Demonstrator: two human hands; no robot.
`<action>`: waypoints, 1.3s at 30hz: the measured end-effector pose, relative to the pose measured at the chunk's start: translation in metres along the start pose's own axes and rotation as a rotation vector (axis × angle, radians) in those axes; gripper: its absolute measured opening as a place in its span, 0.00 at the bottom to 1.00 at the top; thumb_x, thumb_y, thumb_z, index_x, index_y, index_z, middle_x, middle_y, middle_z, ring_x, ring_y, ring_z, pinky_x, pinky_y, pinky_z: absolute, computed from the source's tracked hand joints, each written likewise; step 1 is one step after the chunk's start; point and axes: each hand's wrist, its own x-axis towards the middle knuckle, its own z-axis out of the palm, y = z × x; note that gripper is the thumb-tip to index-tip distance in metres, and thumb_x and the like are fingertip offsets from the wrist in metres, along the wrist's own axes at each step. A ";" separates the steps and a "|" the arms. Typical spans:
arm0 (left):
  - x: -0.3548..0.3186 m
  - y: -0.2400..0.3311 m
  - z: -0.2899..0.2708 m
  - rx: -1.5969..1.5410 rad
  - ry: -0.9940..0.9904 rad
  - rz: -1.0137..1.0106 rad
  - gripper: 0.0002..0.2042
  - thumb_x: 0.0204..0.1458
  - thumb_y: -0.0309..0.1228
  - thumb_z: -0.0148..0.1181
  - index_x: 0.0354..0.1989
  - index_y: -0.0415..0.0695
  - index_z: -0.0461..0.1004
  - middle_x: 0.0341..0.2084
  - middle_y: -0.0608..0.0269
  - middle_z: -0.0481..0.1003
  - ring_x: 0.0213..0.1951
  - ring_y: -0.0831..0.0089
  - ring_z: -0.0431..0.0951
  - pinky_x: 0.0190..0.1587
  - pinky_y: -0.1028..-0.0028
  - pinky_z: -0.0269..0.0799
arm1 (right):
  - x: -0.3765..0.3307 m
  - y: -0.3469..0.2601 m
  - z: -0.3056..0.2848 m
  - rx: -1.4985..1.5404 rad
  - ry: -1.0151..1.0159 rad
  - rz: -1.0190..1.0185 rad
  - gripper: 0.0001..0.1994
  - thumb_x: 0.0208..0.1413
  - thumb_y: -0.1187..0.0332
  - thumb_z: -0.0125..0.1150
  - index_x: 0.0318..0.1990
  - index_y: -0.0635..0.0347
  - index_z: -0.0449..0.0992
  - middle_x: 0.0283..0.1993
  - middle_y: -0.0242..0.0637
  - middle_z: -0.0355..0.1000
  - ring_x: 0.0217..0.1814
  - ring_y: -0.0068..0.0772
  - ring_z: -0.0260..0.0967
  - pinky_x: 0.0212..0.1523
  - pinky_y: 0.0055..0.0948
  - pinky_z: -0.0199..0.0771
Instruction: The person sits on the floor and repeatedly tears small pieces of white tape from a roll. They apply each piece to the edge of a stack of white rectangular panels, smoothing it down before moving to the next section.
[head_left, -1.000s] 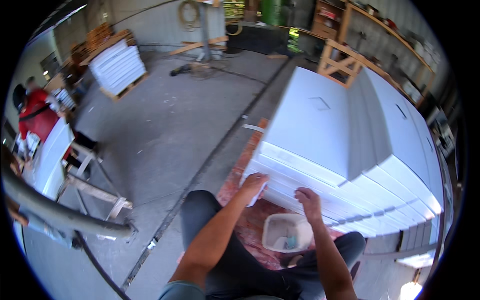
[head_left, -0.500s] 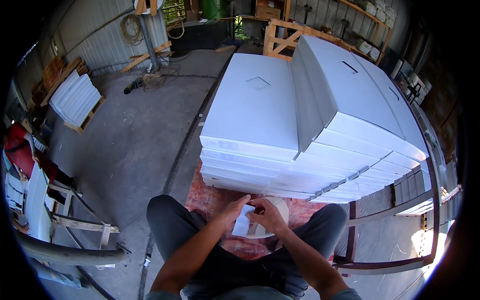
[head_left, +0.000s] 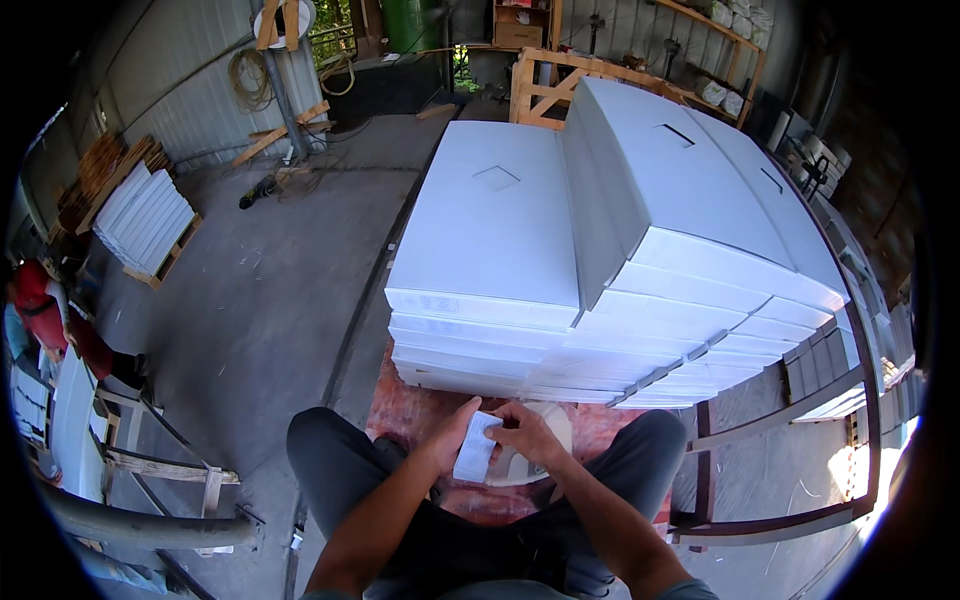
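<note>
Between my knees, my left hand (head_left: 450, 437) grips a small white paper slip (head_left: 472, 458) by its left side. Faint print shows on the slip; whether it is a single sheet or a small stack I cannot tell. My right hand (head_left: 530, 437) has its fingers pinched at the slip's upper right edge. Behind and below the right hand lies a pale, rounded object (head_left: 556, 420), mostly covered by the hand. Just ahead of both hands rises a stack of large flat white cartons (head_left: 480, 230), higher on its right side.
A reddish board (head_left: 400, 388) lies beneath the cartons. A dark metal frame (head_left: 860, 400) stands at right. On the left, a person in red (head_left: 45, 310) bends over a long white panel (head_left: 75, 410) by wooden supports (head_left: 170, 455). White packs (head_left: 148, 220) sit on a pallet farther back.
The slip has tilted and shifted slightly left with my left hand. My right fingers remain at its upper right edge. The whole view has shifted a little. The person in red has moved slightly.
</note>
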 end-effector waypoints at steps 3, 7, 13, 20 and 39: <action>-0.002 0.003 0.006 0.027 -0.042 0.011 0.30 0.63 0.56 0.33 0.41 0.40 0.73 0.27 0.55 0.77 0.25 0.61 0.78 0.33 0.63 0.78 | -0.002 -0.011 -0.005 0.005 -0.025 0.054 0.14 0.54 0.70 0.65 0.44 0.69 0.72 0.32 0.37 0.73 0.29 0.26 0.74 0.35 0.26 0.74; -0.003 0.006 0.011 0.040 -0.084 0.030 0.30 0.64 0.55 0.32 0.41 0.41 0.73 0.28 0.55 0.77 0.25 0.62 0.77 0.32 0.63 0.77 | -0.002 -0.014 -0.010 0.074 -0.034 0.094 0.12 0.56 0.69 0.64 0.42 0.69 0.74 0.30 0.36 0.73 0.30 0.26 0.73 0.36 0.27 0.73; -0.001 0.007 0.011 0.051 -0.044 0.048 0.28 0.64 0.54 0.33 0.42 0.41 0.73 0.27 0.54 0.75 0.26 0.60 0.76 0.32 0.62 0.75 | -0.001 -0.009 -0.008 0.176 0.031 0.007 0.09 0.60 0.68 0.60 0.39 0.65 0.78 0.26 0.31 0.72 0.29 0.24 0.71 0.35 0.25 0.71; 0.000 0.008 0.014 0.043 -0.042 0.079 0.27 0.65 0.53 0.35 0.42 0.41 0.73 0.27 0.56 0.75 0.25 0.62 0.75 0.30 0.65 0.74 | 0.002 0.001 -0.007 0.207 0.115 -0.078 0.10 0.62 0.65 0.57 0.40 0.63 0.80 0.25 0.29 0.72 0.29 0.19 0.64 0.33 0.21 0.66; 0.019 0.003 -0.008 -0.074 0.227 0.209 0.21 0.62 0.50 0.46 0.41 0.44 0.75 0.30 0.59 0.78 0.29 0.67 0.78 0.34 0.67 0.75 | 0.012 0.003 -0.026 0.049 0.252 -0.056 0.11 0.60 0.65 0.59 0.36 0.65 0.80 0.23 0.28 0.69 0.24 0.17 0.62 0.27 0.20 0.62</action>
